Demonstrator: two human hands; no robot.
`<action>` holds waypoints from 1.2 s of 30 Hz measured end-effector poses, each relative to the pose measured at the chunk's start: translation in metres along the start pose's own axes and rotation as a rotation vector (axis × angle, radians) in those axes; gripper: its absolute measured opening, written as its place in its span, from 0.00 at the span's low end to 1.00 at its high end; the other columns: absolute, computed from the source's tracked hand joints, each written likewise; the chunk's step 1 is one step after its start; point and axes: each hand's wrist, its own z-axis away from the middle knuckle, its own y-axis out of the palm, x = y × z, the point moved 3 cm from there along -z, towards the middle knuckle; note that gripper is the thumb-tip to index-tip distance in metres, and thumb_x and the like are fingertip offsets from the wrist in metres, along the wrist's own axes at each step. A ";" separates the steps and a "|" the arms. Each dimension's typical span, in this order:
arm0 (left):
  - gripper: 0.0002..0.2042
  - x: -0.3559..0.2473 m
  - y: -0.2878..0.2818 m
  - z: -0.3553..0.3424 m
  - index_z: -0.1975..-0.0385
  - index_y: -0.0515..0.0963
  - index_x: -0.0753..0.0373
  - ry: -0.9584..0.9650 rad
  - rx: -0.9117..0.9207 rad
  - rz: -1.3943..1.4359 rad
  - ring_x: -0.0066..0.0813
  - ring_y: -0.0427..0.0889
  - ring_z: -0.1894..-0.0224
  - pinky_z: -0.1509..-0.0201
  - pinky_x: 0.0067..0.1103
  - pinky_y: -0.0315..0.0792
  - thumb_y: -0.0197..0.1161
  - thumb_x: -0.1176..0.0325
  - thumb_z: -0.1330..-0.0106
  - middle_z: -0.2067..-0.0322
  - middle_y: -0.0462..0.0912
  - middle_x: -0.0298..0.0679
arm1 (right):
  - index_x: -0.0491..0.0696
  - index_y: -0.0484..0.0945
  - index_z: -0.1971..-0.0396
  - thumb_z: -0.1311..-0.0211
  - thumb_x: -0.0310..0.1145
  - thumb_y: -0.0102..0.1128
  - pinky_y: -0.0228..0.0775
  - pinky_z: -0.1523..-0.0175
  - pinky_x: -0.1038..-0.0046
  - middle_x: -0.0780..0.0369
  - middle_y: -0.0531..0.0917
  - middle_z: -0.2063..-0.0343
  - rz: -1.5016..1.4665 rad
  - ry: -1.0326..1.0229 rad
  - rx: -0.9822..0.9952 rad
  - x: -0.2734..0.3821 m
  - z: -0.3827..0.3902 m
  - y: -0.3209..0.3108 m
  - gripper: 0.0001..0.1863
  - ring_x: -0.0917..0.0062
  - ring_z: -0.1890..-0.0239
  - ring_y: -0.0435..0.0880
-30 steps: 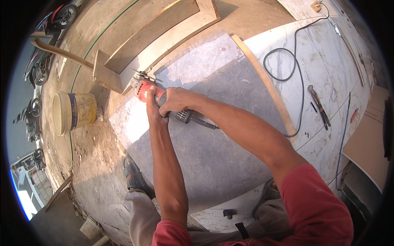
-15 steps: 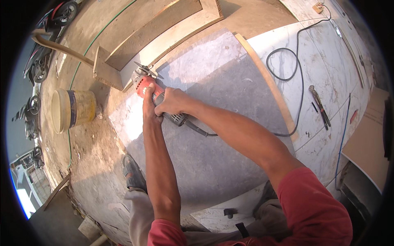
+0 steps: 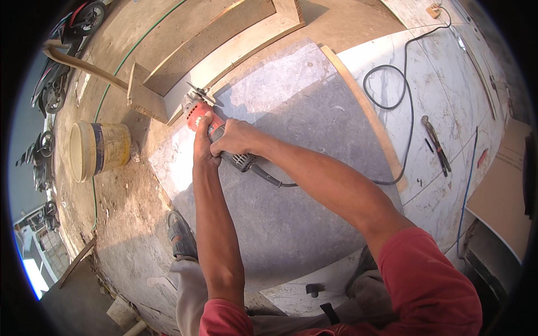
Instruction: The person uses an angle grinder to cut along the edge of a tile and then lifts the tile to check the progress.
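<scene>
A red and black angle grinder (image 3: 200, 111) rests at the far left edge of a large grey stone slab (image 3: 291, 112), its disc pointing away from me. My left hand (image 3: 203, 147) grips the red front body. My right hand (image 3: 235, 140) wraps the black rear handle just behind it. A black power cord (image 3: 386, 101) leaves the handle and loops across the white slab on the right.
A wooden frame (image 3: 224, 50) lies just beyond the grinder. A yellowish bucket (image 3: 98, 150) lies on its side at left. A wooden strip (image 3: 364, 109) edges the grey slab. Hand tools (image 3: 434, 140) lie on the white slab. My sandalled foot (image 3: 180, 235) stands on the dusty ground.
Both hands have kept hold of the grinder and pushed it slightly further along the slab's left edge, toward the wooden frame.
</scene>
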 end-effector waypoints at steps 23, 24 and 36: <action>0.17 0.001 0.001 0.004 0.57 0.72 0.59 0.009 -0.008 -0.015 0.27 0.81 0.76 0.72 0.25 0.77 0.66 0.55 0.37 0.72 0.79 0.36 | 0.26 0.76 0.60 0.70 0.45 0.71 0.78 0.59 0.68 0.42 0.84 0.67 -0.011 0.014 0.014 -0.004 -0.001 0.004 0.39 0.57 0.64 0.86; 0.17 0.001 0.000 0.003 0.58 0.72 0.59 0.015 -0.007 -0.017 0.27 0.81 0.76 0.72 0.25 0.77 0.66 0.54 0.37 0.72 0.79 0.36 | 0.26 0.76 0.60 0.70 0.45 0.71 0.78 0.59 0.67 0.42 0.84 0.66 -0.004 0.007 -0.008 -0.004 -0.001 0.005 0.39 0.57 0.64 0.86; 0.18 0.001 0.001 0.003 0.57 0.72 0.59 0.040 -0.014 -0.014 0.28 0.81 0.75 0.72 0.25 0.77 0.66 0.54 0.38 0.72 0.79 0.36 | 0.25 0.73 0.55 0.68 0.46 0.71 0.78 0.57 0.68 0.41 0.83 0.63 0.021 0.013 0.016 -0.005 -0.002 0.006 0.43 0.56 0.61 0.85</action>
